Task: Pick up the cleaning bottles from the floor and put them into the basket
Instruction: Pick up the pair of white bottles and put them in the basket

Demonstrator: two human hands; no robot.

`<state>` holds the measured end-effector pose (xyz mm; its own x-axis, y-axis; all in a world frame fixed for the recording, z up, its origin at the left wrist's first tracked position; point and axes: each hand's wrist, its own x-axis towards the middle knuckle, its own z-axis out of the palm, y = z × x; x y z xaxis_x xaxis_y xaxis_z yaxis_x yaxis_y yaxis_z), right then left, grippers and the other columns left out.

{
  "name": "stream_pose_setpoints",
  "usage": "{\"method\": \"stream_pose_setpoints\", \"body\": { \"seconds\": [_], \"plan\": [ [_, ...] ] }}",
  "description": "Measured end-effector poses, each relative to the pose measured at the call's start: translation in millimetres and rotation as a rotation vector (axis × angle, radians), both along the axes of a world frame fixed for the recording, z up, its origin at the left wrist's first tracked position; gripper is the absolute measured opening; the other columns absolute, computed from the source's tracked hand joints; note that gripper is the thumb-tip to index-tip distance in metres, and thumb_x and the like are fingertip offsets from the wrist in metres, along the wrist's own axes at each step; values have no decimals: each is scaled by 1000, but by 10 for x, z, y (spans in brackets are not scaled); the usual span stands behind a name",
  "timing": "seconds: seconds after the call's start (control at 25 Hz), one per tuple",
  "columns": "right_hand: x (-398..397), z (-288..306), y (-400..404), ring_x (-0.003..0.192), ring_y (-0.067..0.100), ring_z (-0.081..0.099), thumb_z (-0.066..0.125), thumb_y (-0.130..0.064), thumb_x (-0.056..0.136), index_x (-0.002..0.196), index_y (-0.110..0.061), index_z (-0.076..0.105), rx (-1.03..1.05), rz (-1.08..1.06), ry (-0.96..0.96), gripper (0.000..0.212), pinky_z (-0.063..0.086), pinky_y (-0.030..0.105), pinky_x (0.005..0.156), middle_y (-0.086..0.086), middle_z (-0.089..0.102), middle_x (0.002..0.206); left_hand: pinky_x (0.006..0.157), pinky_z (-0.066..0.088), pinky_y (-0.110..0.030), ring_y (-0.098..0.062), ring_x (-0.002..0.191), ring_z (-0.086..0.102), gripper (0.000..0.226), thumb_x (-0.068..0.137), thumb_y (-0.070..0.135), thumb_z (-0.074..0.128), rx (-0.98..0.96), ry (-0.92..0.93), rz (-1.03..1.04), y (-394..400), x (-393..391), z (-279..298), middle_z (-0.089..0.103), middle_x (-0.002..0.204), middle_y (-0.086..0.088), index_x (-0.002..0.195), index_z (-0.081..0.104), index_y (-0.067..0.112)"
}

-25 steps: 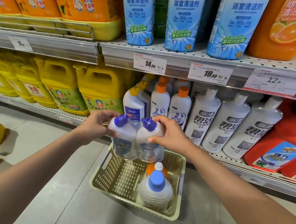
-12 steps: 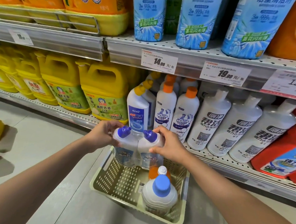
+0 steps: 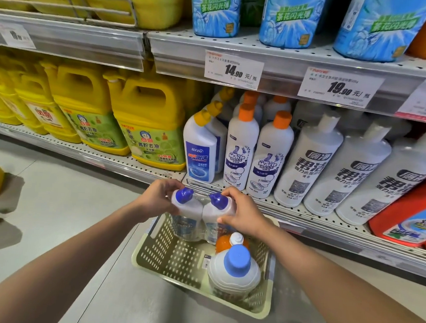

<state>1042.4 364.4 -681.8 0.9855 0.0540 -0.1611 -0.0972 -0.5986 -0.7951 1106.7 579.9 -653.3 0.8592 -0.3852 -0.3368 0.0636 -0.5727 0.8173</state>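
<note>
Head cam looking down at a store aisle: left hand (image 3: 158, 198) is wrapped around one blue-capped bottle (image 3: 185, 210), right hand (image 3: 243, 214) grips its twin (image 3: 215, 215), both bottles upright, touching each other, lower halves already inside the far end of the cream basket (image 3: 166, 253) on the floor (image 3: 60, 227). A bigger blue-capped jug (image 3: 235, 272) and an orange bottle (image 3: 223, 243) sit in the basket's right side.

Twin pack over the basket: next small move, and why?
Probably lower it straight down a little further, then let go. Both hands, left and right, grip the twin pack by its shoulders, upright, its base already below the basket rim at the far end. The near right holds two other bottles; the spot under the pack looks free.
</note>
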Motion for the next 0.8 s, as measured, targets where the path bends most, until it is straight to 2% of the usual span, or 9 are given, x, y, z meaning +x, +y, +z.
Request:
{"method": "stream_pose_setpoints", "body": {
  "seconds": [0.08, 0.2, 0.36, 0.48, 0.64, 0.8],
  "plan": [
    [-5, -48, 3, 92, 23, 59, 80, -13, 60, 102, -18, 50, -14, -3, 20, 52, 48, 35, 81, 6, 64, 102, 68, 58, -28, -16, 88, 63, 52, 56, -17, 72, 29, -7, -13, -13, -13, -53, 66, 94, -1, 93, 61, 18],
    [1, -126, 18, 91, 23, 58, 79, -10, 61, 102, -17, 50, -10, -6, 38, 50, 47, 35, 80, 7, 63, 102, 70, 58, -30, -20, 88, 64, 52, 56, -17, 73, 58, -17, -30, -3, -17, -145, 67, 92, -3, 98, 61, 11],
    [-1, -263, 36, 99, 20, 51, 79, -12, 61, 103, -17, 52, -52, -3, 30, 51, 43, 31, 86, 4, 49, 114, 75, 58, -29, -21, 91, 66, 51, 57, -12, 75, 93, -21, -52, 11, -59, -264, 68, 96, -6, 100, 60, 11],
    [-1, -302, 23, 101, 23, 54, 79, -13, 61, 103, -20, 52, -52, -8, 31, 51, 45, 35, 89, 4, 50, 115, 79, 57, -33, -24, 95, 66, 51, 59, -12, 74, 79, -37, -36, 10, -69, -296, 68, 102, -11, 104, 61, 8],
    [-6, -285, -1, 103, 20, 55, 80, -18, 60, 107, -25, 52, -97, -15, 27, 55, 47, 39, 90, -1, 53, 118, 81, 57, -32, -21, 99, 63, 49, 64, -8, 72, 102, -45, -34, -22, -93, -292, 66, 104, -8, 107, 59, 11],
    [-8, -234, -16, 106, 24, 56, 77, -16, 63, 114, -21, 54, -152, 28, 18, 57, 47, 35, 89, 3, 58, 120, 86, 53, -36, -21, 99, 59, 51, 65, -4, 74, 195, -118, -23, -59, -148, -245, 64, 104, -3, 112, 60, 11]
  ]
}}
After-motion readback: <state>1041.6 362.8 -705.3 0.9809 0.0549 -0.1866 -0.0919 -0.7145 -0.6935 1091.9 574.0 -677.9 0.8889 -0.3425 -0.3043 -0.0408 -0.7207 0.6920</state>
